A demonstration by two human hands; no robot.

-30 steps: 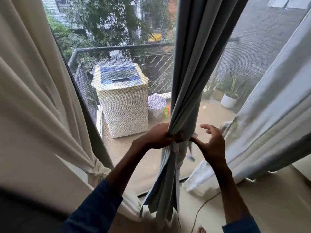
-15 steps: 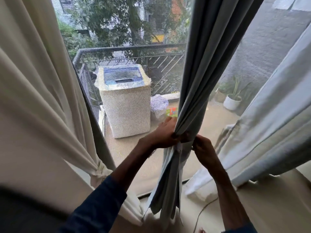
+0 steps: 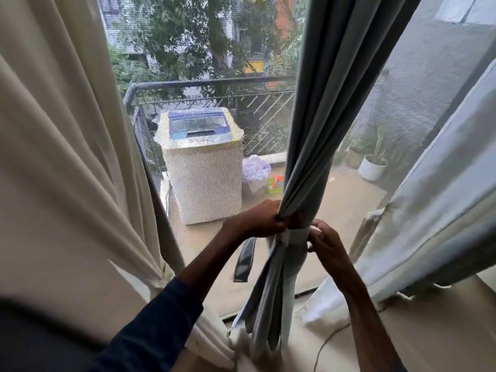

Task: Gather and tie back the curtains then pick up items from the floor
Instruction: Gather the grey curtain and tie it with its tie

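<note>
Middle of the window. The grey curtain [image 3: 308, 157] is drawn into one tight bunch and hangs straight down. On one side is the cream curtain [image 3: 67, 157] at left (already cinched by its own tie low down). On the other is a pale curtain [image 3: 442, 197] slumped at right, not yet tied.

Left hand [image 3: 257, 220]: fist closed round the bunch at its waist, squeezing the folds together.
Right hand [image 3: 326, 244]: fingers curled, pinching the pale tie band [image 3: 296, 236] that wraps the bunch just below the left fist.
A dark strip [image 3: 244, 260] dangles under the left wrist. Probably the tie's loose end, but I can't be sure.

Step in hand, as I read it: fastening the band. To do it well:
- The left fist should hold firm until the band is secured, or folds will slip out.
- Draw the band snug and level, right under the grip.
- Catch the outer folds on the glass side too.

Floor [image 3: 429, 331]: a thin cable [image 3: 330, 334] lies near the curtain's foot. The pick-up part looks not yet begun.
</note>
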